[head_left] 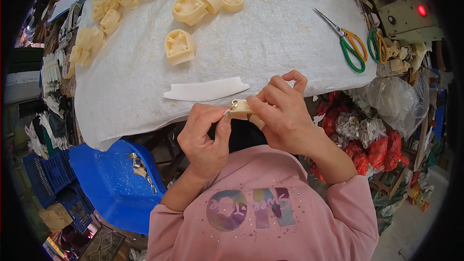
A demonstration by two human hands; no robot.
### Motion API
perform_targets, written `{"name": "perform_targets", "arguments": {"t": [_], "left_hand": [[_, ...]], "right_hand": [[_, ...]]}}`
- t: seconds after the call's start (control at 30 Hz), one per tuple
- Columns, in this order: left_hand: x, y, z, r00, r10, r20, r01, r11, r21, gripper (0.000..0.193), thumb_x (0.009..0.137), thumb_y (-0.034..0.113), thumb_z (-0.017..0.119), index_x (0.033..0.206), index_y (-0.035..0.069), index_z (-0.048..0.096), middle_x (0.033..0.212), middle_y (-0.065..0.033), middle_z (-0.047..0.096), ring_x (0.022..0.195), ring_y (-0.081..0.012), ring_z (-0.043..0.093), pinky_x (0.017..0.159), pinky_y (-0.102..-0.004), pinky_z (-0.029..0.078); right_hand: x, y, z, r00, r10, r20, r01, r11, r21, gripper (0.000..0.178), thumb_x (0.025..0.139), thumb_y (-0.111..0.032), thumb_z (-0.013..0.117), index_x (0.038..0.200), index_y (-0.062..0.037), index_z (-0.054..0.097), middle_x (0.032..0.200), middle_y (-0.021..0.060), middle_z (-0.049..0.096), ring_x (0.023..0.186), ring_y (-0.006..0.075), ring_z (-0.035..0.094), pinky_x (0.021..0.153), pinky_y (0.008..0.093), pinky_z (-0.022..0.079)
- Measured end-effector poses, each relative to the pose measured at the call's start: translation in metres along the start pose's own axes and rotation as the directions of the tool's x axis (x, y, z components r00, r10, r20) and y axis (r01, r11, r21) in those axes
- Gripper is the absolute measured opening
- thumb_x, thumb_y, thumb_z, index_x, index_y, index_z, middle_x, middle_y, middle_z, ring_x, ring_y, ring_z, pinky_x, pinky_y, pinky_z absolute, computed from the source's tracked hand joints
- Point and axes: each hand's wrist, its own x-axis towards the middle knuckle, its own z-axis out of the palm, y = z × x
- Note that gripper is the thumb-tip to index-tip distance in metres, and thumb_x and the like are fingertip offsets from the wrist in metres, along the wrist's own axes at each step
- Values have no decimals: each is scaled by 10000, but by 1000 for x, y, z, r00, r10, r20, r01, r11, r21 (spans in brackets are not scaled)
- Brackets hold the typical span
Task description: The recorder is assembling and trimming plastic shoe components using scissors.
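Right grip: the right hand (285, 116) was closed around a small cream plastic part (243, 110), fingers curled over its top and thumb beneath, holding it just off the near edge of the surface (270, 43).
Left grip: the left hand (205, 137) pinched narrowly, thumb and forefinger meeting at the part's left end beside a small metal ring (234, 103) seated there.
Part's place: in the air between both hands, above the person's lap, not resting on the surface.
Doing it well: judged from the hold, the right hand needed to keep the part steady while the left worked only at the ring end; a squarer pinch with the fingertips close to the ring would keep it from slipping or popping out.
Near edge: a flat white curved strip (205, 90) lay just beyond the hands on the white padded cover.
Middle: one cream moulded housing (180, 46) stood alone, with more of the same kind (193, 8) toward the far edge and far left corner.
Right edge: two green-handled scissors (350, 43) lay side by side.
Below left: a blue plastic tub (104, 183) held a few small metal clips (137, 166).
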Motion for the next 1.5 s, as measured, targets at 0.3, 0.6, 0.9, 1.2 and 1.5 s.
{"name": "perform_targets", "arguments": {"t": [0.3, 0.6, 0.9, 1.2, 1.5], "left_hand": [[1, 8, -4, 969, -238, 67, 242, 968, -60, 50, 863, 5, 602, 836, -36, 611, 736, -47, 559, 650, -85, 486, 581, -220, 384], [7, 0, -5, 976, -3, 216, -29, 989, 146, 68, 831, 39, 656, 861, -21, 645, 717, -60, 565, 608, -110, 491, 543, -244, 396], [-10, -16, 4, 920, -349, 182, 393, 802, -450, 212, 823, 182, 715, 900, -11, 674, 851, -45, 570, 739, -100, 505, 623, -213, 405], [-4, -5, 3, 964, -228, 134, 257, 926, -276, 168, 806, 121, 721, 871, -21, 660, 840, -54, 602, 754, -124, 511, 664, -240, 417], [11, -2, 3, 972, 130, 196, -133, 991, -2, 108, 808, 77, 684, 821, -12, 625, 733, -83, 577, 677, -190, 488, 608, -274, 391]], "right_hand": [[-8, 1, 9, 998, -61, -7, 61, 997, -38, 348, 632, -24, 686, 949, -58, 548, 760, 24, 487, 737, 205, 467, 750, 423, 254], [-14, 9, 10, 998, 14, 66, -17, 999, 49, 283, 617, 9, 644, 875, -73, 565, 756, 39, 472, 794, 224, 469, 790, 442, 267], [-16, 15, 8, 998, 25, 50, -39, 945, 324, 343, 635, -13, 625, 970, -80, 600, 771, 45, 479, 767, 227, 472, 777, 394, 263], [-18, 14, 11, 997, 68, 35, -77, 893, 443, 380, 542, 33, 530, 907, -65, 566, 744, 65, 465, 787, 244, 477, 780, 399, 269], [-20, 14, 8, 996, 51, 71, -75, 916, 394, 353, 548, 45, 528, 882, -65, 556, 747, 63, 473, 796, 243, 485, 790, 401, 267]]}}
